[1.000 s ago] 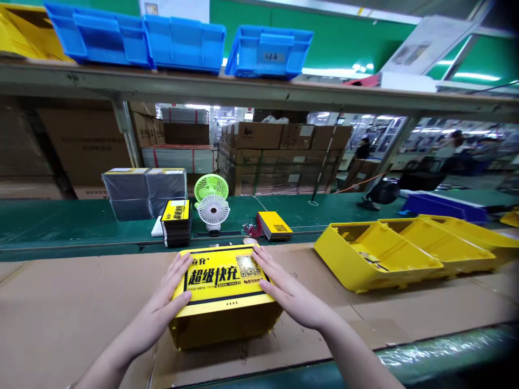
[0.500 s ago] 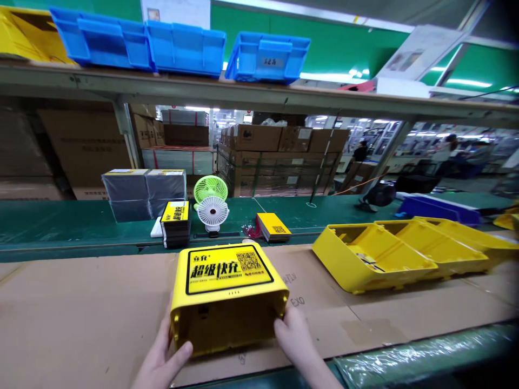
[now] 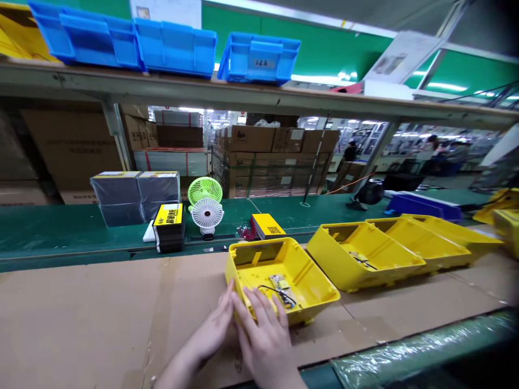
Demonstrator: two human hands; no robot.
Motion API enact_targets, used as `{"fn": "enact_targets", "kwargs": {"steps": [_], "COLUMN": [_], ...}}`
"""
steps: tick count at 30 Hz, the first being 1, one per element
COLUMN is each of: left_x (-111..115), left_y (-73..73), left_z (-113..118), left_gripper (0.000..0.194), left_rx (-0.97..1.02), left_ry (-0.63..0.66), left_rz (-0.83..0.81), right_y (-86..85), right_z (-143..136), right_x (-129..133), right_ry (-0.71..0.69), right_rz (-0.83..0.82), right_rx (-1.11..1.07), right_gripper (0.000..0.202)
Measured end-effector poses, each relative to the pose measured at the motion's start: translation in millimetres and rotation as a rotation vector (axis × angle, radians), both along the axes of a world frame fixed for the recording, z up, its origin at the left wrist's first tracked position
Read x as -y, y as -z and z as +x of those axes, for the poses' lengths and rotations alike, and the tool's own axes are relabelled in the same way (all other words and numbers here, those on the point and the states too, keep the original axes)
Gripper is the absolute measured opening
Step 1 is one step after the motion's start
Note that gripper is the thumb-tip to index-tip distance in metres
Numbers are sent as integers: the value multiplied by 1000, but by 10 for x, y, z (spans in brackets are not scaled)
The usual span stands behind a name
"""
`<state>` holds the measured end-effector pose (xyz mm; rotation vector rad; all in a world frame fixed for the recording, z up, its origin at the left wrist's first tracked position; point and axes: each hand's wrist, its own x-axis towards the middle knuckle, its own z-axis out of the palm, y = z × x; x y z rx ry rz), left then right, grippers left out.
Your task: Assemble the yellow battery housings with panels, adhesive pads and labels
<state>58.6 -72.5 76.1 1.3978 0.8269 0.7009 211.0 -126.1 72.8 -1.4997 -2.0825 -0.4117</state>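
Observation:
A yellow plastic housing (image 3: 320,281) lies with its open side up on the cardboard in front of me. Inside it, a small circuit board (image 3: 279,282) with black wires is visible. My left hand (image 3: 217,324) rests against the housing's outer left wall, fingers stretched out and together. Across the near left corner lies my right hand (image 3: 265,335), its fingers extended and apart over the rim, touching it. Neither hand is visibly wrapped round the housing. The hands cover part of the near wall.
To the right, several similar open yellow housings (image 3: 365,275) stand in a row. Behind are a stack of black-and-yellow panels (image 3: 169,232), a white fan (image 3: 207,215), a green fan (image 3: 205,189), and yellow panels with red wires (image 3: 267,226). Blue bins (image 3: 259,59) sit on the shelf above.
The housing has turned from printed face up to open side up and moved right, beside the row. Both hands have shifted to its left side, and the right hand has let go of its right edge.

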Motion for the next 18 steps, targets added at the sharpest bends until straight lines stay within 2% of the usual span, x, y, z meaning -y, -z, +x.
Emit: {"fn": "enact_targets", "kwargs": {"steps": [2, 3, 4, 7, 10, 14, 16, 18], "left_x": [-33, -58, -89, -186, -242, -251, -251, -255], "left_y": [135, 211, 286, 459, 510, 490, 489, 494], "left_z": [41, 41, 31, -33, -105, -147, -145, -136], "left_gripper": [61, 59, 58, 57, 55, 52, 51, 51], "left_rx": [82, 83, 77, 97, 161, 199, 203, 211], "left_ry": [101, 112, 87, -94, -193, -204, -200, -198], "left_rz": [-135, -166, -185, -240, -297, -329, -332, -328], "right_y": [135, 174, 193, 168, 114, 87, 79, 71], "right_z": [247, 402, 560, 958, 1140, 1034, 853, 607], "right_x": [-82, -115, -140, -182, -218, -263, -259, -241], "right_ry": [107, 140, 165, 239, 301, 361, 387, 329], "right_rz": [61, 83, 99, 124, 126, 134, 178, 191], "right_rx": [22, 33, 44, 72, 72, -1, -68, -132], "right_gripper": [51, 47, 44, 38, 36, 34, 36, 40]}}
